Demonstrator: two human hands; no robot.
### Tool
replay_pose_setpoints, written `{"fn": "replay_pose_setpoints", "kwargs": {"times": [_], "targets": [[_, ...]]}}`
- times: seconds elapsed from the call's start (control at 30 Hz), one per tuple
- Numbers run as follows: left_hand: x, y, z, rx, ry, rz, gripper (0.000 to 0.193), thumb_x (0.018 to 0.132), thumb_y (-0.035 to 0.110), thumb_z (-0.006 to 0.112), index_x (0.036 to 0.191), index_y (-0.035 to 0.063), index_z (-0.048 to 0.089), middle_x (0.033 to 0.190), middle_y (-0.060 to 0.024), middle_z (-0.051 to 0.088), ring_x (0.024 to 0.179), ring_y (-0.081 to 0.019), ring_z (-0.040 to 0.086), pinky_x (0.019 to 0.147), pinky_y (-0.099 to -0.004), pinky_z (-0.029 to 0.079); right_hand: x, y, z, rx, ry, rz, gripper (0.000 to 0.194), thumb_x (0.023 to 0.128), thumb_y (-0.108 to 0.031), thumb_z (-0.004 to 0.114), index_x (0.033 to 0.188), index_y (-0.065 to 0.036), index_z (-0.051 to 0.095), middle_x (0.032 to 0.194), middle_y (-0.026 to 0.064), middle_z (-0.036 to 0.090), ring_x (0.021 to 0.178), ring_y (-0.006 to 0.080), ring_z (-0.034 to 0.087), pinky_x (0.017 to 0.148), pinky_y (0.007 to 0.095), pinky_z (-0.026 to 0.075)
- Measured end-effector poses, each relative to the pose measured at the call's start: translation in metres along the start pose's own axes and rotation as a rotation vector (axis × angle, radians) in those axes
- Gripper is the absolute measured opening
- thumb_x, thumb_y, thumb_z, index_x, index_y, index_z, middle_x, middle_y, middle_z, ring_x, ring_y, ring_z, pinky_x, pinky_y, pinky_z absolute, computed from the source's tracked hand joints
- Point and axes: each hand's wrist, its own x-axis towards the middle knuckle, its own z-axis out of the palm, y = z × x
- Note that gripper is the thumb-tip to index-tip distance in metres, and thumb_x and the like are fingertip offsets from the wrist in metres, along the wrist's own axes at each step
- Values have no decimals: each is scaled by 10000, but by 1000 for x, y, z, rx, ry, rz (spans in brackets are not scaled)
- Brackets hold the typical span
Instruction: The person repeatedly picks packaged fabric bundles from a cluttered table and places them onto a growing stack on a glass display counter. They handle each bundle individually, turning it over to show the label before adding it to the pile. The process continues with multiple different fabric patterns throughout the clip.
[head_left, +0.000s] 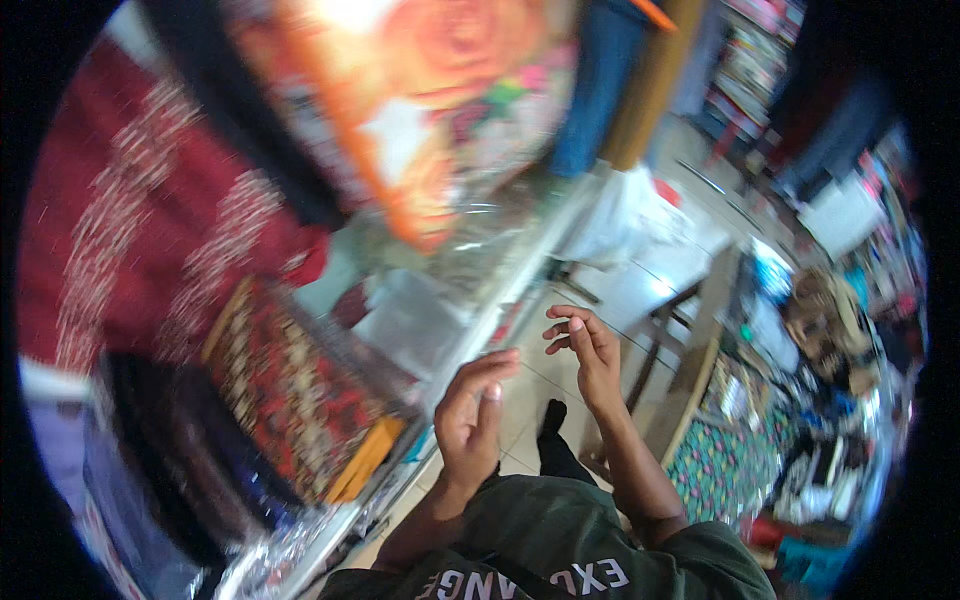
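My left hand (471, 420) is raised near the pale edge of a display counter, fingers bent and apart from the thumb, with nothing in it. To its right, my right hand (592, 356) is held up over the tiled floor, fingers curled loosely, also holding nothing. The two hands do not touch. Left of my left hand lies a folded red and brown patterned cloth (300, 405) in clear wrapping. A clear plastic packet (412, 322) rests above my left hand in the picture. Hanging at the top is a blurred orange floral fabric (450, 45).
Dark red patterned cloth (127, 217) hangs at the left, above dark folded fabrics (180, 450). A wooden-edged table (694, 382) at the right carries a green floral cloth (720, 465) and mixed goods. A white plastic bag (611, 217) hangs by the counter's far end.
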Motion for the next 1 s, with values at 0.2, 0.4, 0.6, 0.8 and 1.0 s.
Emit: {"fn": "replay_pose_setpoints", "kwargs": {"times": [0.2, 0.4, 0.6, 0.8, 1.0], "targets": [[27, -72, 139, -135, -242, -266, 273, 1076, 189, 523, 1196, -5, 674, 1242, -108, 684, 1115, -161, 631, 996, -329, 490, -74, -14, -186, -25, 596, -35, 323, 1091, -262, 531, 1219, 4, 661, 1170, 89, 681, 931, 141, 653, 773, 290, 539], [3, -113, 306, -157, -671, -420, 261, 1072, 172, 535, 1237, 18, 667, 1259, -87, 685, 1132, -164, 641, 972, -320, 497, -186, -12, -312, 129, 1130, -124, 269, 1074, -212, 546, 1240, -22, 640, 1150, 67, 666, 900, 121, 638, 738, 276, 536], [-36, -138, 435, -143, -1130, -553, 277, 1083, 186, 521, 1271, 28, 649, 1277, -67, 675, 1152, -159, 633, 973, -310, 488, -268, -7, -372, 211, 1448, -58, 290, 1067, -200, 530, 1296, -33, 591, 1203, 81, 658, 958, 134, 630, 757, 287, 534], [-58, -196, 514, -9, -1455, -579, 298, 1066, 189, 548, 1318, 54, 632, 1318, -68, 659, 1209, -172, 616, 1031, -326, 454, -306, 16, -384, 352, 1584, -35, 328, 1045, -232, 575, 1313, -43, 561, 1232, 58, 638, 1004, 141, 619, 819, 318, 525], [-71, -292, 578, 187, -1628, -123, 340, 1013, 176, 606, 1291, -19, 622, 1275, -171, 663, 1174, -312, 630, 1028, -388, 463, -278, 68, -388, 525, 1711, -11, 357, 1028, -250, 606, 1326, -61, 552, 1194, 57, 634, 1017, 171, 615, 831, 341, 529]]}}
